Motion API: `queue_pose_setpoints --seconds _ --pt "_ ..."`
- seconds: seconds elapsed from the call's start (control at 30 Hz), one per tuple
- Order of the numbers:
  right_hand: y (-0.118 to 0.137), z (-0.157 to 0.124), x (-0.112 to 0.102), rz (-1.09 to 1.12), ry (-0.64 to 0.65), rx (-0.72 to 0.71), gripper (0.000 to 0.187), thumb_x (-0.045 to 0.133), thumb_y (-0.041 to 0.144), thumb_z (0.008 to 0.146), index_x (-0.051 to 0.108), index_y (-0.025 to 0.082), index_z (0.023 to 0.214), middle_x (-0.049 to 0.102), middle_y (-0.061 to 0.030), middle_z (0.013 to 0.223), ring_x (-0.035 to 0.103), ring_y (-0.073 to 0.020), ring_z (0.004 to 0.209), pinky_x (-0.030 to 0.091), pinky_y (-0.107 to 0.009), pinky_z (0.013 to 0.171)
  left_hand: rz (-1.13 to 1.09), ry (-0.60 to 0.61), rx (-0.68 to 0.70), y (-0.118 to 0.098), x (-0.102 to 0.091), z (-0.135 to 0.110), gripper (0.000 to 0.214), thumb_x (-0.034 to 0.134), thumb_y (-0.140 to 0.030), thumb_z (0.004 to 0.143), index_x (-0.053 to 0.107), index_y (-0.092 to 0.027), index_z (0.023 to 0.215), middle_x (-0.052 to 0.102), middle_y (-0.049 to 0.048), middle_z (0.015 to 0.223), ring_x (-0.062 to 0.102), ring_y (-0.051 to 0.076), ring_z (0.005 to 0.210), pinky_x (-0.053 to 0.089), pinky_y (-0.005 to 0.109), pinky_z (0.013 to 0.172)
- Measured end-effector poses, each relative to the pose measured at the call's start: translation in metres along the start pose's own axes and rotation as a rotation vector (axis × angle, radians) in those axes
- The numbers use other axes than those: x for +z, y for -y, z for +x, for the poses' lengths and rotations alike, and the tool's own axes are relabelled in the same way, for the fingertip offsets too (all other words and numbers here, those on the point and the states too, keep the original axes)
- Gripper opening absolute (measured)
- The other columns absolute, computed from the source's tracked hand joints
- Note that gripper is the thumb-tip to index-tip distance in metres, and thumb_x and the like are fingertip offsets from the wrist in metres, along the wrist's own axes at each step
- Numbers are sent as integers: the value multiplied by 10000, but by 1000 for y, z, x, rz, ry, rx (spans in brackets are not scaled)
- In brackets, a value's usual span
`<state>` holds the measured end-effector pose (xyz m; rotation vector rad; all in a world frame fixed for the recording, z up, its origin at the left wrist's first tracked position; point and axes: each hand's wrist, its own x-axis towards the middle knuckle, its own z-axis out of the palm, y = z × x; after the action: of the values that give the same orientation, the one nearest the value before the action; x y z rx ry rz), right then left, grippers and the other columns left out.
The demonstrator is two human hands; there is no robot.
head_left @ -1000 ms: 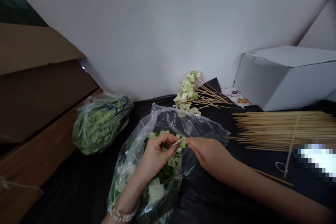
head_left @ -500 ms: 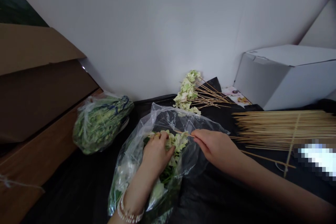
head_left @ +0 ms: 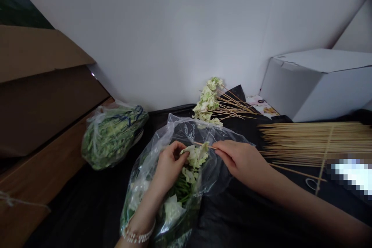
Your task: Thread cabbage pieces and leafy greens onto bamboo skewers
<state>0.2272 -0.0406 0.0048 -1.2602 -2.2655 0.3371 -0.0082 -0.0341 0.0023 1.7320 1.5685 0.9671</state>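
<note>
My right hand is closed around a thin wooden skewer, whose tip points left over the leaves. My left hand pinches the edge of a pale green cabbage leaf between thumb and fingers. The skewer's tip lies just above or against this leaf; whether it pierces the leaf I cannot tell. Both are over the mouth of an opened clear plastic bag, which holds more leaves and green stems. Behind the bag, pale leaves threaded on skewers lie in a pile.
A tied bag of greens sits at left beside a cardboard box. At right lie a bundle of skewers and a white box. A white wall rises behind the black covering.
My left fingers have drawn together at the leaf, lifting slightly, and more stems show in the bag beneath. My right hand with the skewer has hardly moved.
</note>
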Motion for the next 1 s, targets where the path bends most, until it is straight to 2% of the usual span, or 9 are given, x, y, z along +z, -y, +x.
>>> queue_pose_setpoints --seconds 0.1,0.2,0.3,0.43,0.67,1.0 --pt "1 0 -1 38 -11 -1 297 414 208 953 685 229 1074 667 -57 905 627 -184 841 472 -299 762 -295 47 -84 0 -1 1 183 689 -321 730 607 -187 824 663 -5 741 626 155 661 506 277 661" --pt "2 1 -1 103 -27 -42 335 391 153 940 675 202 1111 651 -81 957 621 -190 880 480 -308 794 -409 51 -116 -1 -2 2 239 730 -349 700 604 -182 818 681 5 774 634 151 678 526 284 681" --pt "3 0 -1 144 -35 -76 365 375 179 963 652 218 1197 658 -75 952 628 -185 851 489 -304 766 -396 16 -101 -2 -2 2 245 734 -355 705 612 -176 818 673 2 759 609 134 660 504 250 642" --pt "6 -3 -2 73 -27 -56 413 350 220 983 602 265 1306 681 -63 952 652 -188 835 496 -309 739 -374 -31 -97 -6 -4 1 237 736 -344 705 616 -173 818 647 -19 717 571 110 623 471 214 595" --pt "8 -6 0 -67 -21 -53 422 359 220 971 621 275 1298 692 -51 891 664 -173 746 469 -272 645 -413 -93 -70 -6 -3 0 232 738 -330 696 601 -175 800 642 -28 711 568 105 616 477 211 597" --pt "10 -6 4 -139 14 -28 404 409 178 955 622 271 1285 701 -46 889 657 -151 728 444 -237 630 -363 -119 61 -6 0 -3 166 725 -286 737 629 -170 806 651 -19 711 572 100 615 451 193 590"
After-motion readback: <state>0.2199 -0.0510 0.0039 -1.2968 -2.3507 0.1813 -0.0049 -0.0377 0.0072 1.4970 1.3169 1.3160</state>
